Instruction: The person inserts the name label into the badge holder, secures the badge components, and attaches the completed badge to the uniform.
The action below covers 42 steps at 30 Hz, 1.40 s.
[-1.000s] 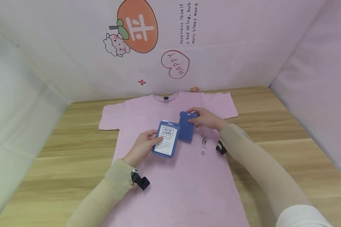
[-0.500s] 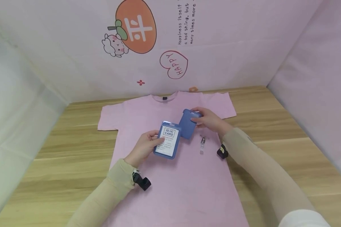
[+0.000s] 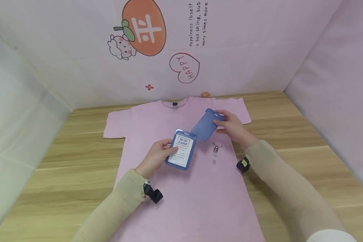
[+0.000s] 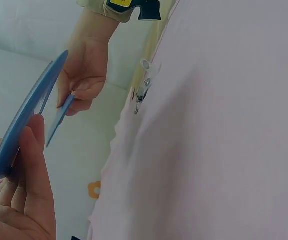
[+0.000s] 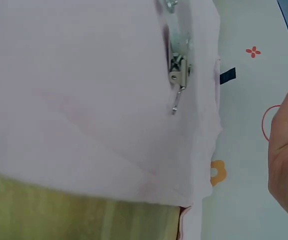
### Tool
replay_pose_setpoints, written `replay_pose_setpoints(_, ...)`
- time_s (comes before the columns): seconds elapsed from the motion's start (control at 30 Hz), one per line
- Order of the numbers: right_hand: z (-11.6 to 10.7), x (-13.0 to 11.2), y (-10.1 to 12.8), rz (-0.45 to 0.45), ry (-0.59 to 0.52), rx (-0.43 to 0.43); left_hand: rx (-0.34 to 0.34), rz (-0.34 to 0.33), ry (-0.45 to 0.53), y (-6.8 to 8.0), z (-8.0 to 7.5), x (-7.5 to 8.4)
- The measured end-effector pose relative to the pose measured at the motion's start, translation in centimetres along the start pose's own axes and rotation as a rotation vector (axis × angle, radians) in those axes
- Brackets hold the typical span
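Note:
In the head view my left hand (image 3: 155, 156) pinches a blue ID badge holder (image 3: 187, 161) by its left edge, thumb over the front. A white insert printed "ID/IC CARD" shows inside its frame. To the upper right, my right hand (image 3: 236, 129) grips a plain blue badge holder cover (image 3: 204, 127) with a slot at its top, tilted to the right. The left wrist view has the badge holder (image 4: 26, 120) nearly edge-on and the cover (image 4: 58, 122) apart from it. A metal badge clip with a clear strap (image 3: 215, 151) is on the shirt below the right hand.
A pink T-shirt (image 3: 181, 208) lies spread on a wood-grain table (image 3: 63, 161), collar toward the back. Behind stands a pale printed backdrop (image 3: 245, 47), with white cloth walls at both sides. Each wrist carries a black camera mount (image 3: 153, 193).
My right hand has moved up and right with the cover, tilting it further and drawing it away from the badge holder. My left hand has shifted slightly right with the badge holder.

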State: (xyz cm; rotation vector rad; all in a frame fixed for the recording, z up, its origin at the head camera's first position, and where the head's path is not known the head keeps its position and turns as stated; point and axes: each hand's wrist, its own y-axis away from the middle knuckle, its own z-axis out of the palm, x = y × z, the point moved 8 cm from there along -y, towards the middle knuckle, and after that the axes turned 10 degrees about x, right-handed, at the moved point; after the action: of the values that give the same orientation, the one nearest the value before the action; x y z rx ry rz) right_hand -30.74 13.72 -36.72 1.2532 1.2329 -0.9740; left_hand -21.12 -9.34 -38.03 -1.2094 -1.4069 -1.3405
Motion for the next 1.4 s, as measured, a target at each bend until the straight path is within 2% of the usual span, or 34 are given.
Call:
replay_pose_setpoints(0.17, -0.5, -1.7, 0.9, -0.033, -0.248, 0.03, 0.001, -0.011, -0.02, 0.0, 0.3, 0.0)
replay_pose_setpoints(0.27, -0.4, -2.6, 1.4, -0.063, -0.287, 0.023, 0.001, -0.015, -0.022, 0.0, 0.4, 0.0)
replay_pose_setpoints(0.37, 0.0, -3.3, 1.9, -0.089, -0.239, 0.015, -0.01, -0.004, -0.021, -0.1, 0.6, 0.0)
replay_pose_setpoints(0.6, 1.6, -4.1, 2.4, -0.152, 0.069, 0.016, -0.047, 0.004, -0.005, 0.0, 1.3, 0.1)
replay_pose_setpoints(0.67, 1.9, -4.1, 2.5, -0.155, 0.112, 0.017, -0.055, 0.009, -0.005, 0.0, 1.4, 0.2)
replay_pose_setpoints(1.07, 2.9, -4.3, 2.4, -0.206, 0.204, -0.013, -0.055, 0.008, -0.001, 0.1, 1.8, 0.4)
replay_pose_setpoints(1.4, 2.3, -4.2, 2.2, -0.192, 0.275, 0.013, -0.068, 0.001, -0.022, 0.3, 1.9, 0.4)
